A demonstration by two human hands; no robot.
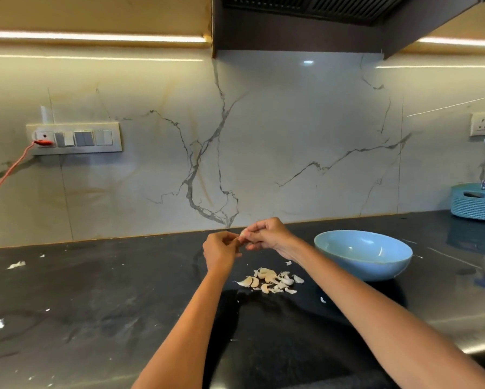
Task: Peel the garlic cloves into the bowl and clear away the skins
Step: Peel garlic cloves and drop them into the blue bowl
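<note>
Both hands, left (221, 248) and right (266, 234), pinched one garlic clove (243, 234) above the worktop (95, 290), the bowl (363, 255) at three o'clock; peeling from the tip would likely strip it cleanly.

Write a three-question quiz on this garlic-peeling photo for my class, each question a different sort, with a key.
1. True or false: the bowl stands to the right of the garlic pile.
2. What do the left hand and right hand hold between them? A) a knife B) a clove C) a spoon
3. Fill in: loose skins lie on the dark ______.

Key: 1 true; 2 B; 3 counter.
</note>
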